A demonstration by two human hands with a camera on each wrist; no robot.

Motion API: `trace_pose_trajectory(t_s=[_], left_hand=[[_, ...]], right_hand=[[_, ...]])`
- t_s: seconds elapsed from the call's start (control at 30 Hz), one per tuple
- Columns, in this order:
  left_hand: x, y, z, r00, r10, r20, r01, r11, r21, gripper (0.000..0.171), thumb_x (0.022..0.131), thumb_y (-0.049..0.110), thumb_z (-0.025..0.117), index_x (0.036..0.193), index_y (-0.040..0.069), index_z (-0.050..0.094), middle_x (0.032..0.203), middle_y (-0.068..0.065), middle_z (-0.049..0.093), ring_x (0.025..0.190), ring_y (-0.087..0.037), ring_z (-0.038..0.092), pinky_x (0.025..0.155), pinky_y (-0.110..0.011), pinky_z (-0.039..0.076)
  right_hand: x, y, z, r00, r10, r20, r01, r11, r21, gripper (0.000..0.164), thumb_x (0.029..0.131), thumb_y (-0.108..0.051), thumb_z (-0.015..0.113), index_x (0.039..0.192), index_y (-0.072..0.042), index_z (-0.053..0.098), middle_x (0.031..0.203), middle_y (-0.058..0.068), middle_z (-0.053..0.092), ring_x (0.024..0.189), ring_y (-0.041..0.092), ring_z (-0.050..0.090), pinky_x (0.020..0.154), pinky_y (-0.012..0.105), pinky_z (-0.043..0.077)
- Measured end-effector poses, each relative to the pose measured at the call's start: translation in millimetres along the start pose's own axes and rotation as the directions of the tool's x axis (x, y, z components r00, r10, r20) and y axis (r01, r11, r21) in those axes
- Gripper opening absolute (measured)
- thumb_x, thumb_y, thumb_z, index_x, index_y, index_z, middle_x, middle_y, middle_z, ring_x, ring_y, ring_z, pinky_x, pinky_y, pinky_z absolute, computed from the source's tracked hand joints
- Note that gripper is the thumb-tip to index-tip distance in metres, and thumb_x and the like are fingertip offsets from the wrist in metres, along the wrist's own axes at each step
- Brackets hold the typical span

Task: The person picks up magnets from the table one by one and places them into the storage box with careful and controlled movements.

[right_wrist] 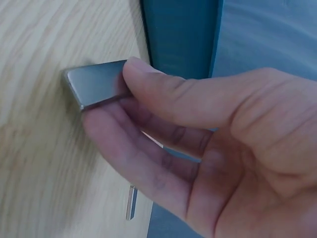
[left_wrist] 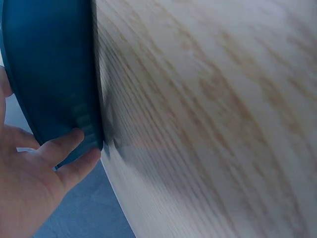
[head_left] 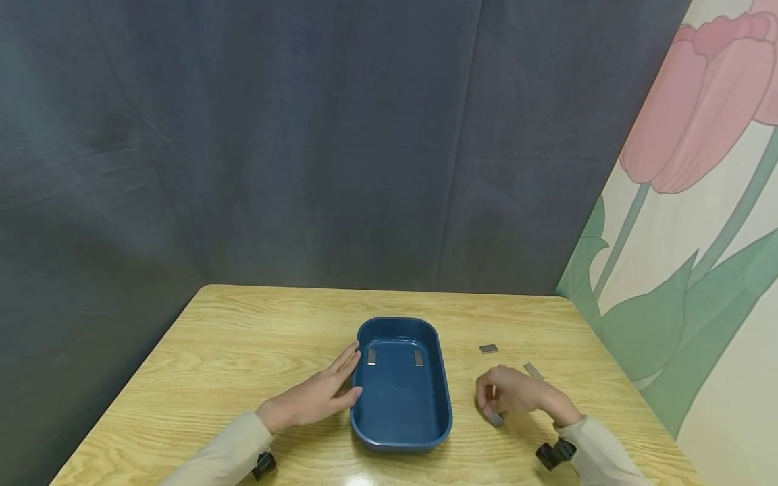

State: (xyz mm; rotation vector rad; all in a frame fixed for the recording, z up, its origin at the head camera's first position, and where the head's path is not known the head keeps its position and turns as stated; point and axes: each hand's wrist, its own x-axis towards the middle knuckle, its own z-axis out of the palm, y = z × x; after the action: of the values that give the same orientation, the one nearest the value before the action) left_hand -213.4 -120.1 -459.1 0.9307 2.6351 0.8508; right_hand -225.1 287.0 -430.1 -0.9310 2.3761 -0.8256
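My left hand (head_left: 319, 395) rests against the left side of a blue rectangular tray (head_left: 398, 447), its fingers fairly straight. In the left wrist view, fingertips (left_wrist: 74, 138) lie on the tray's outer wall. To the right of the tray, my right hand (head_left: 510, 391) pinches a small flat metal block (right_wrist: 98, 83) between thumb and fingers, low over the table. Inside the tray, two similar blocks lie apart, a left one (head_left: 371, 357) and a right one (head_left: 419, 358), toward the far end.
Beyond the right hand, a dark metal block (head_left: 488, 349) and a lighter one (head_left: 533, 370) lie on the wooden table (head_left: 273, 324). A dark curtain (head_left: 304, 169) hangs behind the table. At the right stands a wall (head_left: 717, 378) painted with tulips.
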Motion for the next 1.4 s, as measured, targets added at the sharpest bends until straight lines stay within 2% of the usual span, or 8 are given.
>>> trace_pose_trajectory(t_s=[0.23,0.4,0.5,0.67,0.77,1.03,1.23,1.4], left_hand=[[0.1,-0.7,-0.2,1.000,0.001,0.002,-0.001,1.000,-0.006,0.073,0.106,0.046,0.040,0.159,0.007,0.011,0.166,0.000,-0.009,0.144,-0.029,0.025,0.112,-0.052,0.030],[0.1,-0.8,-0.4,1.000,0.003,0.002,-0.003,1.000,-0.004,0.072,0.106,0.046,0.040,0.159,0.007,0.010,0.166,0.000,-0.009,0.144,-0.029,0.025,0.112,-0.053,0.029],[-0.1,-0.6,-0.5,1.000,0.005,0.002,-0.005,1.000,-0.003,0.072,0.106,0.046,0.040,0.159,0.007,0.010,0.166,-0.001,-0.009,0.145,-0.029,0.024,0.112,-0.055,0.029],[-0.4,-0.1,-0.4,1.000,0.004,0.001,-0.004,1.000,-0.002,0.072,0.106,0.045,0.040,0.159,0.007,0.011,0.166,-0.001,-0.009,0.145,-0.029,0.022,0.112,-0.055,0.028],[-0.2,0.4,-0.5,1.000,0.002,-0.001,-0.002,1.000,0.000,0.072,0.106,0.045,0.040,0.159,0.006,0.011,0.166,-0.002,-0.008,0.146,-0.029,0.021,0.112,-0.055,0.029],[0.5,0.3,0.0,1.000,-0.003,-0.003,0.003,1.000,0.003,0.072,0.106,0.045,0.040,0.159,0.006,0.011,0.166,-0.001,-0.008,0.146,-0.028,0.021,0.112,-0.052,0.029],[0.5,0.9,-0.3,1.000,-0.007,-0.001,0.007,1.000,-0.003,0.072,0.106,0.045,0.041,0.159,0.006,0.011,0.166,-0.001,-0.008,0.146,-0.028,0.020,0.113,-0.051,0.029],[0.2,2.3,-0.8,1.000,-0.005,-0.001,0.005,1.000,0.000,0.072,0.106,0.044,0.041,0.159,0.005,0.011,0.166,-0.002,-0.008,0.145,-0.029,0.021,0.112,-0.052,0.029]], right_hand=[[2.7,-1.2,-2.8,0.998,-0.044,-0.034,0.045,0.999,0.022,0.036,0.074,0.026,0.057,0.085,-0.007,0.067,0.072,-0.002,0.063,0.057,0.008,0.058,0.051,0.024,0.052],[5.0,-1.0,-4.9,0.996,-0.083,-0.028,0.085,0.994,0.066,0.030,0.081,0.023,0.058,0.086,-0.005,0.067,0.071,0.001,0.064,0.054,0.015,0.060,0.049,0.031,0.054],[6.0,-1.8,-5.9,0.994,-0.108,-0.025,0.110,0.991,0.074,0.028,0.081,0.023,0.059,0.085,-0.005,0.065,0.071,0.003,0.063,0.053,0.021,0.061,0.048,0.033,0.054],[8.2,-4.3,-8.2,0.997,-0.078,-0.024,0.080,0.993,0.088,0.032,0.080,0.024,0.053,0.084,-0.005,0.064,0.073,0.003,0.063,0.055,0.024,0.061,0.050,0.035,0.055],[9.8,-7.4,-10.3,0.998,-0.062,-0.032,0.065,0.994,0.092,0.029,0.083,0.023,0.055,0.084,-0.005,0.064,0.076,0.003,0.063,0.057,0.025,0.063,0.053,0.037,0.056],[12.8,-16.8,-15.9,0.995,-0.097,-0.039,0.101,0.988,0.120,0.023,0.084,0.020,0.058,0.084,-0.002,0.064,0.079,0.006,0.065,0.056,0.019,0.062,0.053,0.036,0.055],[15.1,-18.9,-17.5,0.991,-0.126,-0.042,0.131,0.984,0.122,0.030,0.079,0.026,0.053,0.084,-0.001,0.064,0.079,0.007,0.065,0.057,0.027,0.065,0.054,0.044,0.057],[18.1,-21.3,-19.3,0.993,-0.107,-0.047,0.112,0.984,0.138,0.032,0.078,0.026,0.052,0.085,-0.002,0.065,0.079,0.007,0.066,0.060,0.033,0.067,0.058,0.050,0.057]])
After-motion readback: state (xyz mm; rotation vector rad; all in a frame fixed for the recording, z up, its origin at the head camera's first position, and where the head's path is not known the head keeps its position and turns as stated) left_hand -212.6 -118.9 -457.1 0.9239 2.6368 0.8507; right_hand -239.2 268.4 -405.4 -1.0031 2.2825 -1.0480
